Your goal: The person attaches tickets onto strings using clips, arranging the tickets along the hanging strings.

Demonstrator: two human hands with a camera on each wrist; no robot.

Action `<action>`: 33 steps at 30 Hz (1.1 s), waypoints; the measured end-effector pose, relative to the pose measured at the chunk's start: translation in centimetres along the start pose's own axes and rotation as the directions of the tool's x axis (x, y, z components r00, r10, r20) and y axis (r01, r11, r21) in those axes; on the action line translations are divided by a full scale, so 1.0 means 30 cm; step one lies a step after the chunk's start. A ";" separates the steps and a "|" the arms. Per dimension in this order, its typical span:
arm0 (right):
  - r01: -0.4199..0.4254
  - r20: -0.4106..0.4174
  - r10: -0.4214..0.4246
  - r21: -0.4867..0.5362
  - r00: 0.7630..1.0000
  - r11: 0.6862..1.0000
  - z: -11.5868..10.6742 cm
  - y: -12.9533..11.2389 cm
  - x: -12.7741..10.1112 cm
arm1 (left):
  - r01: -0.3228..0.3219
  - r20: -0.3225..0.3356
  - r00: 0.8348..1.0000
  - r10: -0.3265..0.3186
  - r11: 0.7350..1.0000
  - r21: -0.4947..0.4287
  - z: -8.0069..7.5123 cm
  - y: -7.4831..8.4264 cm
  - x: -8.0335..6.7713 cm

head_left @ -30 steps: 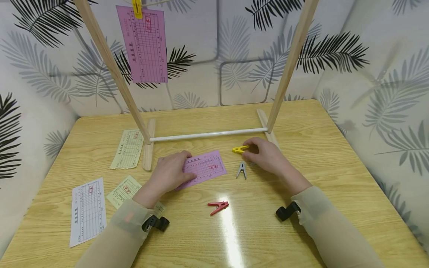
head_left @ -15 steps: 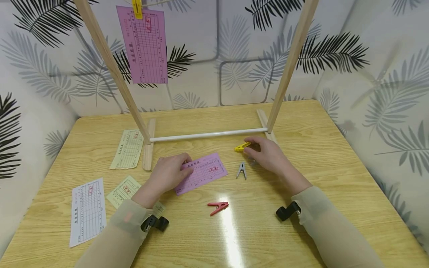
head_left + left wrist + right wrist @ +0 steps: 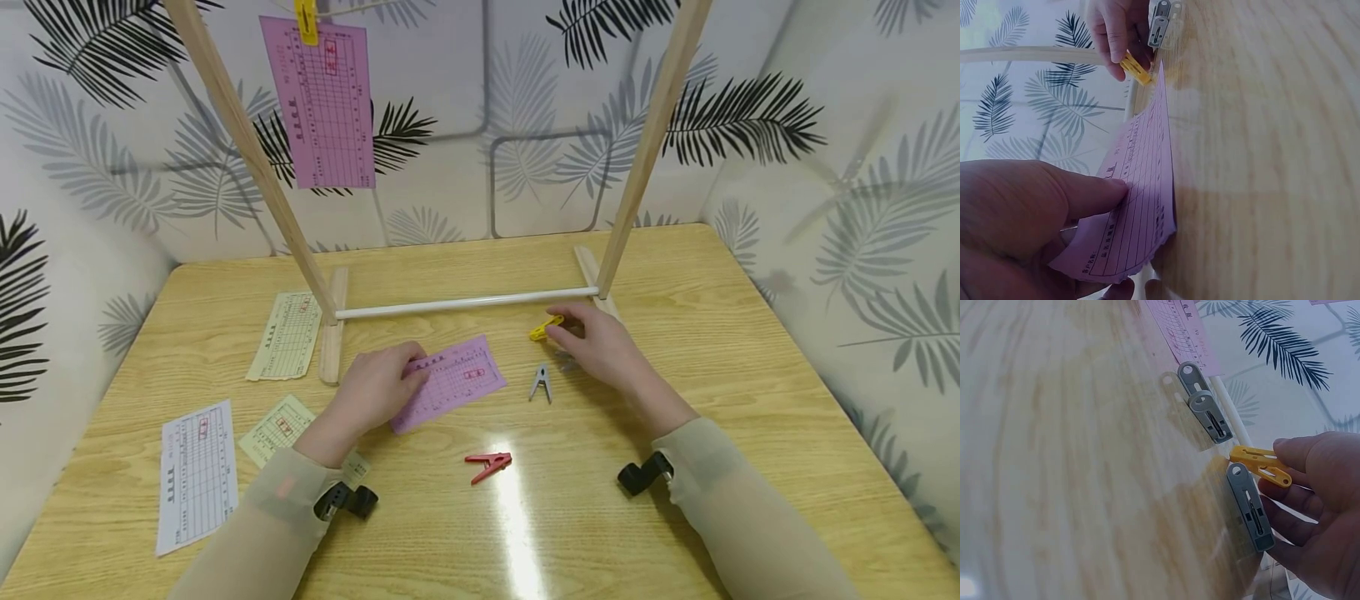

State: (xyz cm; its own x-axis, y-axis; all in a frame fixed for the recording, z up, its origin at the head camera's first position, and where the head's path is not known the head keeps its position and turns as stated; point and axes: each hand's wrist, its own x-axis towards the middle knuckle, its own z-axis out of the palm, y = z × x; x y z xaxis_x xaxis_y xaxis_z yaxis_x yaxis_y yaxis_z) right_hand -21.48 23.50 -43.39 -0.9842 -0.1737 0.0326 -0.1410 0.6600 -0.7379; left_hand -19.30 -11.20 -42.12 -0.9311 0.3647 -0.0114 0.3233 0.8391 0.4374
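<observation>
My left hand pinches the left end of a purple printed slip, its thumb on top; in the left wrist view the slip bends upward off the table. My right hand pinches a yellow clothespin between thumb and fingers, right of the slip. Two grey clothespins are near it: one grey clothespin lies between the hands, and another grey clothespin is close under the right fingers. A red clothespin lies nearer the front.
A wooden frame with a white crossbar stands behind the hands. Another purple slip hangs from a string by a yellow clothespin. Yellowish slips and a white slip lie at left, one partly under the left forearm.
My left thumb has drawn back from across the purple slip to its left end, and the slip has shifted slightly. The yellow clothespin has turned in my right fingers.
</observation>
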 end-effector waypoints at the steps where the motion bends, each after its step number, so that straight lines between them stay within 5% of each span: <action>1: -0.001 -0.002 0.001 0.001 1.000 1.000 0.000 -0.001 -0.001 | 0.002 -0.002 1.000 -0.002 1.000 -0.003 -0.001 0.001 0.000; 20: -0.013 0.023 0.014 -0.043 1.000 0.999 0.001 0.005 0.000 | 0.031 0.019 0.999 -0.031 0.999 -0.028 -0.004 -0.002 0.004; 33: 0.021 0.035 -0.019 -0.064 0.999 0.998 0.006 0.015 0.006 | 0.065 0.023 0.998 -0.062 0.984 -0.165 -0.022 -0.011 0.009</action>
State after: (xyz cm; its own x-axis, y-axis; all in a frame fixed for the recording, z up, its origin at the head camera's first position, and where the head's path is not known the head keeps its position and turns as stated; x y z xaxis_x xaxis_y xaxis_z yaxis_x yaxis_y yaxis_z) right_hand -21.71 23.63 -43.83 -0.9771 -0.2113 0.0233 -0.1682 0.7015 -0.6926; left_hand -19.76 -11.65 -41.68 -0.9451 0.3214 -0.0588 0.2301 0.7826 0.5785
